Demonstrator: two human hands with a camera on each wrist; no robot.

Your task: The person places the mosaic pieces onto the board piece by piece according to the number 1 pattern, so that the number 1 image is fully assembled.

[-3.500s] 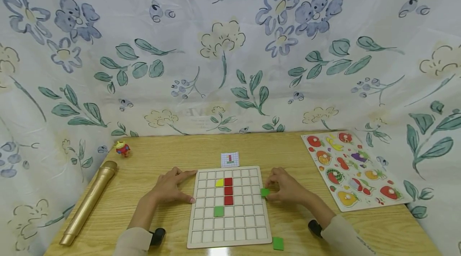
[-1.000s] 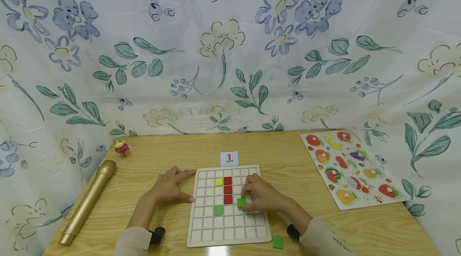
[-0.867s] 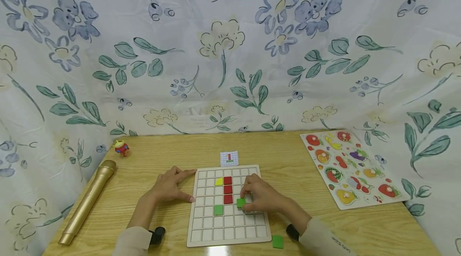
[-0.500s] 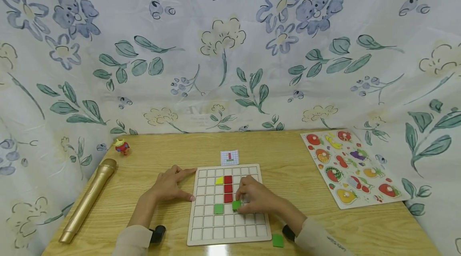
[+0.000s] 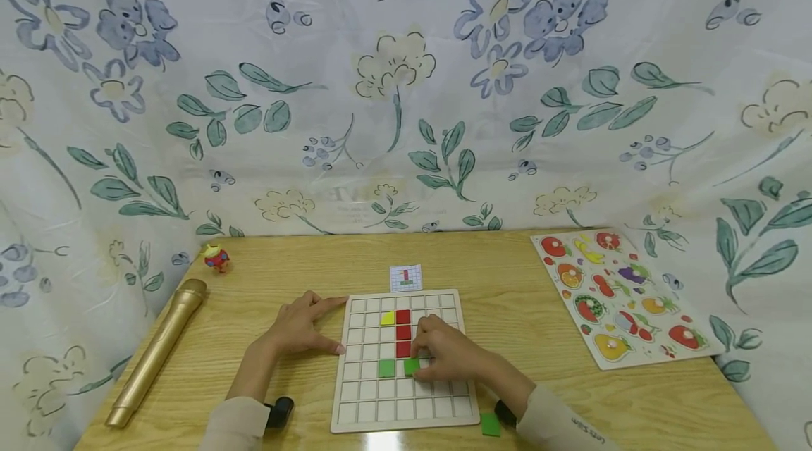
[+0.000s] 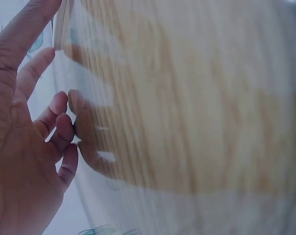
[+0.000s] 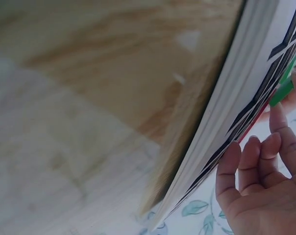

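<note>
In the head view a pale wooden grid board (image 5: 366, 411) lies on the table. My right hand (image 5: 447, 352) pinches a green square tile (image 5: 411, 367) between thumb and index finger, just below a column of three red tiles (image 5: 403, 332); the right wrist view shows this green tile tilted over the board. A placed green tile (image 5: 386, 368) sits to its left, and a yellow tile (image 5: 388, 318) with a cut corner is beside the top red one. At the board's left edge, my left hand (image 5: 297, 328) touches the rim with outstretched thumb and index finger.
A small pattern card (image 5: 405, 278) lies behind the board. Another green tile (image 5: 490, 425) is near its lower right corner. A fruit puzzle board (image 5: 618, 296) lies at right. On the left are a gold microphone (image 5: 157, 352) and a small toy figure (image 5: 216, 258).
My right hand has carried the green tile from beyond the board's right edge leftward over the grid, to just below the red column. My left hand has stayed at the left edge.
</note>
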